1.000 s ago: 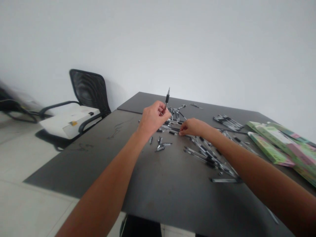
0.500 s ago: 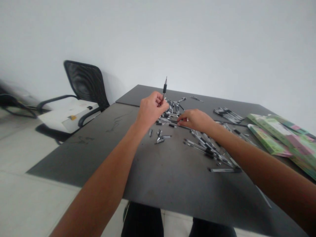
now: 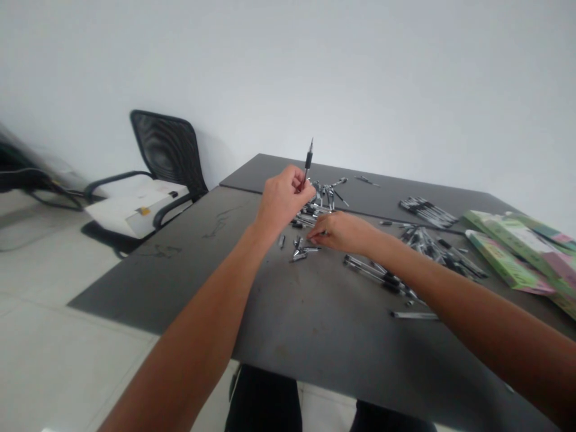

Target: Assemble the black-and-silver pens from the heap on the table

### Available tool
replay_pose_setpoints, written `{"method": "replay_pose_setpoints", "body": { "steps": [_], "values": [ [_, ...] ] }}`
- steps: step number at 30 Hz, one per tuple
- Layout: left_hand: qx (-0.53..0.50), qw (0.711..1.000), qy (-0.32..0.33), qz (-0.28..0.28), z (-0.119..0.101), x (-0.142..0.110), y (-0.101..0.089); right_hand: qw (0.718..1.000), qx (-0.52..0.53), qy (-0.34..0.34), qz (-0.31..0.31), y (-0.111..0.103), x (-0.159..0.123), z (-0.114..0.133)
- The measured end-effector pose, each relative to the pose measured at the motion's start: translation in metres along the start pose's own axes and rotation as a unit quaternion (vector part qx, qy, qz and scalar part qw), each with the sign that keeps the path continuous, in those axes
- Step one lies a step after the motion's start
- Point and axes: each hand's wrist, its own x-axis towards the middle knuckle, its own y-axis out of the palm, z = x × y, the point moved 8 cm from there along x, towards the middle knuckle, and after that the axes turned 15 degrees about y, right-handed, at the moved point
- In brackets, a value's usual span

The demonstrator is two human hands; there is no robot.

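- Now, your left grip (image 3: pixel 283 201) is narrow and closed around a black-and-clear pen (image 3: pixel 308 161), which stands almost upright with its tip pointing up and the upper part showing above your fingers.
- Your right grip (image 3: pixel 344 233) is low over the counter (image 3: pixel 315 324), with its fingertips (image 3: pixel 312 235) drawn together among the loose pens. You cannot tell from this view whether it is holding one.
- At 11 o'clock from your right grip, just past your left grip, lies a tangled heap of pens (image 3: pixel 317 210), some of them propped on others.
- At 8 o'clock, just beside your right fingertips, sits a small cluster of short pen pieces (image 3: pixel 297 249).
- At 4 o'clock, a loose row of pens (image 3: pixel 382 276) lies under your right forearm, and a single pen (image 3: pixel 414 315) lies apart at the near end of that row.
- At 2 o'clock, a neat bundle of pens (image 3: pixel 427 212) lies on the far part of the counter, with a looser pile (image 3: pixel 427 246) just nearer you.
- At 3 o'clock, well apart at the counter's right side, overlapping green packets (image 3: pixel 522 252) lie flat.
- At 10 o'clock, beyond the counter's far left edge, stands a black mesh chair (image 3: pixel 168 147) with a white box (image 3: pixel 135 210) on its seat.
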Motion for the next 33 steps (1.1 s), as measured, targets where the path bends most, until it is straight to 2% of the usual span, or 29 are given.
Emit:
{"method": "replay_pose_setpoints", "body": {
  "steps": [7, 13, 24, 33],
  "values": [
    [0.006, 1.0, 0.005, 0.009, -0.002, 0.001, 0.001, 0.998, 0.037, -0.029, -0.031, 0.0, 0.001, 0.012],
    [0.009, 1.0, 0.013, 0.011, 0.0, 0.001, 0.002, 0.997, 0.048, -0.058, -0.018, 0.004, 0.005, 0.023],
    [-0.002, 1.0, -0.008, 0.027, -0.002, 0.003, 0.001, 0.999, -0.015, -0.014, -0.031, -0.001, 0.012, 0.032],
    [0.002, 1.0, 0.006, 0.025, -0.001, 0.004, 0.002, 0.996, -0.071, 0.036, 0.037, -0.006, 0.021, 0.042]
  ]
}}
